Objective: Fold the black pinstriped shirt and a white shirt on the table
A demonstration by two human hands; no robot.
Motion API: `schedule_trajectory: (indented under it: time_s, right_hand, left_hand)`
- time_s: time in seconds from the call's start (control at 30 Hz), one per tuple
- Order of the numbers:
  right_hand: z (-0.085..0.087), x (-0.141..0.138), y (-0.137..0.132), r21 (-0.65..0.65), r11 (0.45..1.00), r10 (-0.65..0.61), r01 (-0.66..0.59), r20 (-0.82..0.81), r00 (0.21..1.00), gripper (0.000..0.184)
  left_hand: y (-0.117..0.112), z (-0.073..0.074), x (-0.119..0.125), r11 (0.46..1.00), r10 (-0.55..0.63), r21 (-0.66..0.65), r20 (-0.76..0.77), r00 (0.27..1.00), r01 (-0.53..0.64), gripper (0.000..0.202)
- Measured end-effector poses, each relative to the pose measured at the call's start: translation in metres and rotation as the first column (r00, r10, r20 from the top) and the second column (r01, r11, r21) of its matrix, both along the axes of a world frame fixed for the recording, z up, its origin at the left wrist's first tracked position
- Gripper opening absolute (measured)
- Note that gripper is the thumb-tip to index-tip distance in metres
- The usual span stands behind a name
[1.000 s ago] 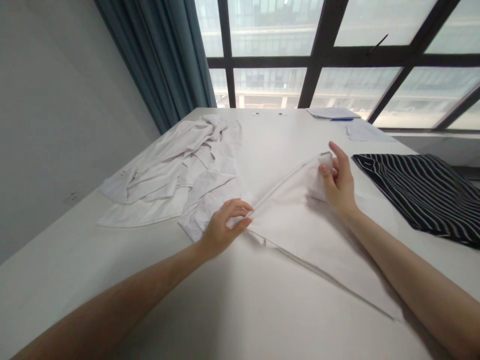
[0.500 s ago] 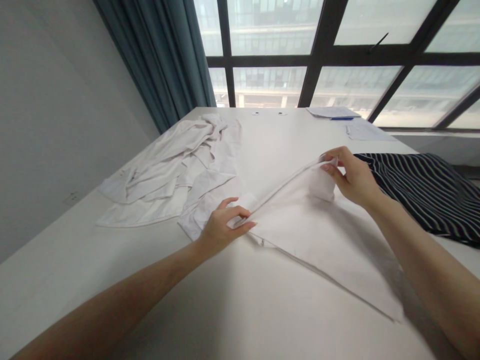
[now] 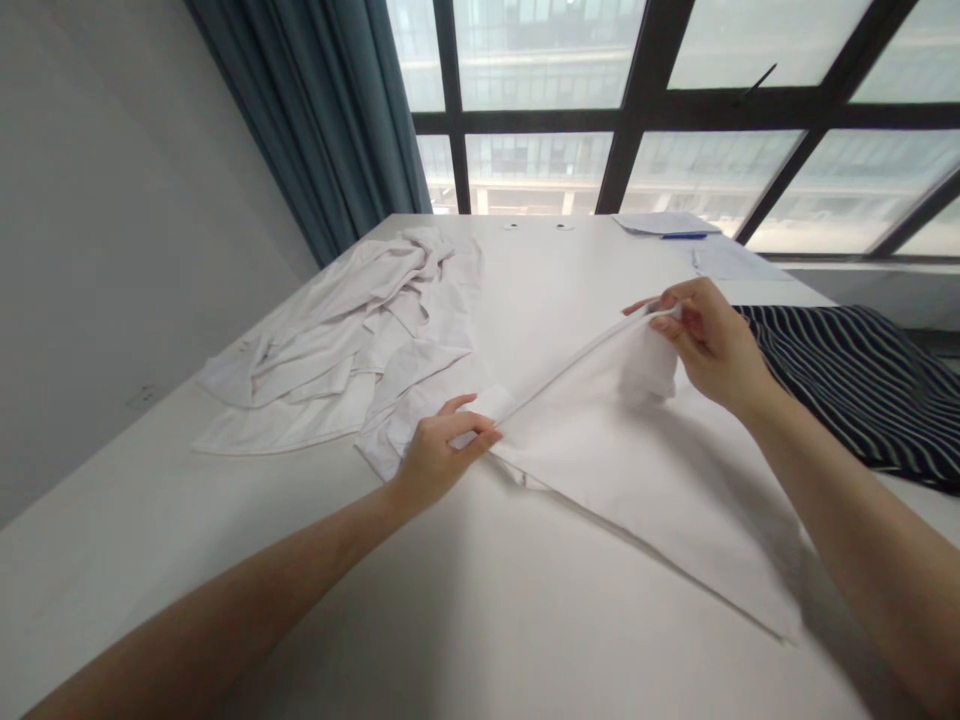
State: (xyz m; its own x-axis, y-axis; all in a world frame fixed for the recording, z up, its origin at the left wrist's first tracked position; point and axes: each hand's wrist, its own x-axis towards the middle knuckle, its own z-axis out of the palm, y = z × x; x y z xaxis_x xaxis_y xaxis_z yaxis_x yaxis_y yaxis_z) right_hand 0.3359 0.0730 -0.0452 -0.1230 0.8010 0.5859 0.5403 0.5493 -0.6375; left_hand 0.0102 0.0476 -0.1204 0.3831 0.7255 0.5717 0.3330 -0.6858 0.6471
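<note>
A white cloth garment [image 3: 600, 440] is stretched between my two hands above the table; its exact kind does not show. My left hand [image 3: 446, 448] pinches its near left corner between thumb and fingers. With thumb and fingertips closed, my right hand [image 3: 709, 335] lifts the far corner, so the upper edge runs taut and slanting between the hands. A small flap of the fabric hangs below the right fingers. The lower edge slopes down to the right, and the right forearm hides part of the cloth.
Crumpled white garments [image 3: 337, 330] lie on the white table [image 3: 337, 600] at the left. A black striped cloth [image 3: 862, 380] is at the right. Papers [image 3: 664, 224] and a blue pen [image 3: 684, 236] rest at the far edge, before the window. A blue curtain [image 3: 322, 110] hangs behind.
My right hand has moved slightly right and up with its corner of the white garment, and the upper edge is tauter. My left hand has shifted a little left, its pinch closer.
</note>
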Motion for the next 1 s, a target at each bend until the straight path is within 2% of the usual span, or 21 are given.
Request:
schedule_trajectory:
  time_s: [0.13,0.27,0.33,0.43,0.5,0.6,0.77,0.9,1.0]
  right_hand:
    - [-0.006,0.002,0.004,-0.017,1.000,0.016,-0.017,-0.054,0.998,0.022]
    - [-0.011,0.004,0.007,-0.065,0.996,0.042,-0.053,-0.166,0.985,0.038]
    - [-0.016,0.006,0.009,-0.136,0.990,0.026,-0.044,-0.128,0.991,0.039]
    - [-0.022,0.010,0.012,-0.187,0.981,-0.050,0.050,0.008,0.999,0.040]
    - [-0.024,0.008,0.012,-0.138,0.981,-0.128,0.137,0.072,0.989,0.043]
    - [-0.023,0.000,0.008,-0.044,0.978,-0.197,0.205,0.136,0.971,0.043]
    - [-0.014,-0.021,-0.005,0.032,0.986,-0.166,0.163,0.169,0.972,0.040]
    - [-0.009,-0.037,-0.016,0.100,0.990,-0.117,0.099,0.201,0.972,0.035]
    - [-0.010,-0.047,-0.022,0.148,0.987,-0.095,0.061,0.238,0.967,0.031]
  left_hand:
    - [0.003,-0.001,-0.002,0.999,0.007,-0.037,0.000,1.000,-0.007,0.035]
    - [0.003,-0.001,-0.001,0.998,0.000,-0.058,0.008,1.000,0.001,0.027]
    - [0.002,0.000,0.000,0.996,0.009,-0.083,0.008,1.000,-0.009,0.022]
    - [0.000,0.000,0.000,0.988,0.048,-0.146,0.000,0.999,-0.047,0.011]
    - [-0.002,0.000,-0.001,0.988,0.054,-0.148,-0.010,0.998,-0.055,0.009]
    - [-0.004,0.001,-0.003,0.990,-0.018,-0.141,-0.024,1.000,0.014,0.007]
    - [-0.004,0.007,-0.004,0.928,-0.146,-0.347,0.007,0.989,0.139,0.039]
    - [-0.001,0.007,-0.004,0.952,-0.204,-0.254,-0.097,0.974,0.174,0.067]
    - [0.001,0.001,-0.008,0.957,-0.239,-0.198,-0.129,0.962,0.211,0.079]
